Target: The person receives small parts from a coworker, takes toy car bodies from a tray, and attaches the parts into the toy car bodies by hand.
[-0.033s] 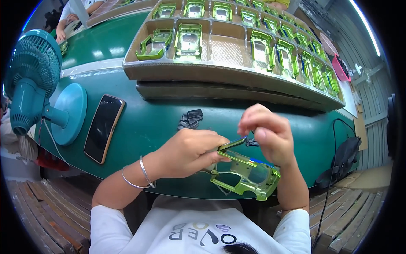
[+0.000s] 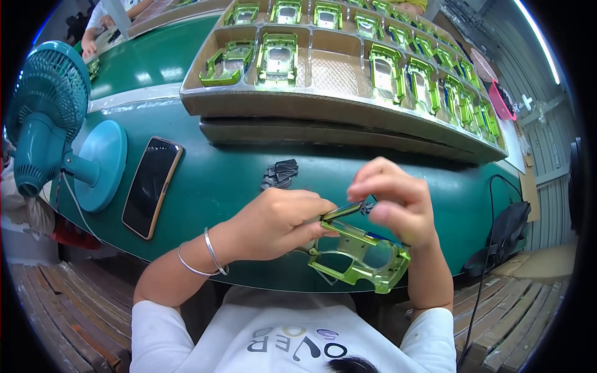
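My left hand (image 2: pixel 280 221) is closed on a translucent green plastic frame (image 2: pixel 357 273), pinching it at its upper left end between thumb and fingers. The frame has large openings and hangs tilted over the table's near edge. A small black part (image 2: pixel 368 206) sits at the tip of a narrow green arm of this frame. Around that part is my right hand (image 2: pixel 401 202), its fingers curled and its thumb apart from the forefinger. Beyond my left hand, a small pile of black plastic pieces (image 2: pixel 280 174) lies on the green table.
A divided tray (image 2: pixel 286 99) of similar green frames stands on cardboard at the back. To the left are a phone (image 2: pixel 152 186) and a teal fan (image 2: pixel 102 168). A black bag (image 2: pixel 500 239) and cable lie at right. Another person's hand (image 2: pixel 89 48) shows far left.
My right thumb has moved down, away from the forefinger, and the gap between them is wider. My left hand and the green frame have barely shifted.
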A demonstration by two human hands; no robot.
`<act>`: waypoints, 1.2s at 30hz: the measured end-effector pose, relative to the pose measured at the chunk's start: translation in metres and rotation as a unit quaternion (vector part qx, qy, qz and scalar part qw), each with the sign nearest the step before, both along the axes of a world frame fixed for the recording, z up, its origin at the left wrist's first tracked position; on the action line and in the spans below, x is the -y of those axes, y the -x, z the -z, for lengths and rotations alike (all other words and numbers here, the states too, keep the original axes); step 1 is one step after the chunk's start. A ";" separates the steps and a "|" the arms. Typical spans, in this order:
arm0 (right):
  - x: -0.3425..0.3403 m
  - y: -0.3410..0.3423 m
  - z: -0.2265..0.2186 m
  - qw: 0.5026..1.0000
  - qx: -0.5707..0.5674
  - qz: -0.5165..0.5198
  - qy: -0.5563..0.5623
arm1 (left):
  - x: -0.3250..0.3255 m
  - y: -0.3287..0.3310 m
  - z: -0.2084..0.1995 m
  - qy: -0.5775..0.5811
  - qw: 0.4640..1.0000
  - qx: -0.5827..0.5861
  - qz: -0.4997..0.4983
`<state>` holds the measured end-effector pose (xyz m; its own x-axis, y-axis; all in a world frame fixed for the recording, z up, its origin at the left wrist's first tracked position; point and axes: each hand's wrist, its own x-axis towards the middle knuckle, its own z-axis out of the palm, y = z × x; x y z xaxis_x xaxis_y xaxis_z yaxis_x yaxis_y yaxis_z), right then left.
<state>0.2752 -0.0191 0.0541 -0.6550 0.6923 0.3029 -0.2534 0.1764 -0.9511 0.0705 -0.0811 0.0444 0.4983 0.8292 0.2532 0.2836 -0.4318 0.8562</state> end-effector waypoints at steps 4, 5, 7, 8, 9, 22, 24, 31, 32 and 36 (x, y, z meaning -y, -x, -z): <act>0.006 0.000 -0.004 0.962 0.141 -0.013 -0.232 | 0.000 -0.001 0.004 0.002 0.999 -0.023 0.028; 0.007 0.001 -0.004 0.950 0.164 -0.005 -0.266 | -0.001 0.000 0.006 0.012 0.999 -0.038 0.033; 0.010 0.003 -0.003 0.937 0.189 0.002 -0.296 | -0.002 -0.002 0.008 0.025 0.998 -0.050 0.038; 0.012 0.004 -0.002 0.924 0.202 0.007 -0.326 | -0.002 -0.004 0.009 0.032 0.997 -0.062 0.041; 0.014 0.006 -0.001 0.909 0.214 0.013 -0.356 | -0.002 -0.004 0.010 0.039 0.995 -0.076 0.043; 0.020 0.011 0.007 0.910 0.225 0.003 -0.349 | -0.003 -0.002 0.009 0.020 0.994 -0.090 0.053; 0.015 0.015 0.012 0.942 0.201 0.024 -0.266 | -0.006 0.003 0.011 0.015 0.994 -0.105 0.009; -0.009 -0.003 0.019 0.983 0.108 -0.097 0.112 | -0.005 0.007 -0.001 -0.054 0.989 -0.034 -0.134; -0.007 -0.005 0.019 0.984 0.105 -0.096 0.105 | -0.005 0.006 -0.004 -0.062 0.989 -0.036 -0.133; -0.005 0.001 0.018 0.916 0.063 -0.254 0.304 | -0.005 0.009 0.000 0.105 0.981 0.105 -0.123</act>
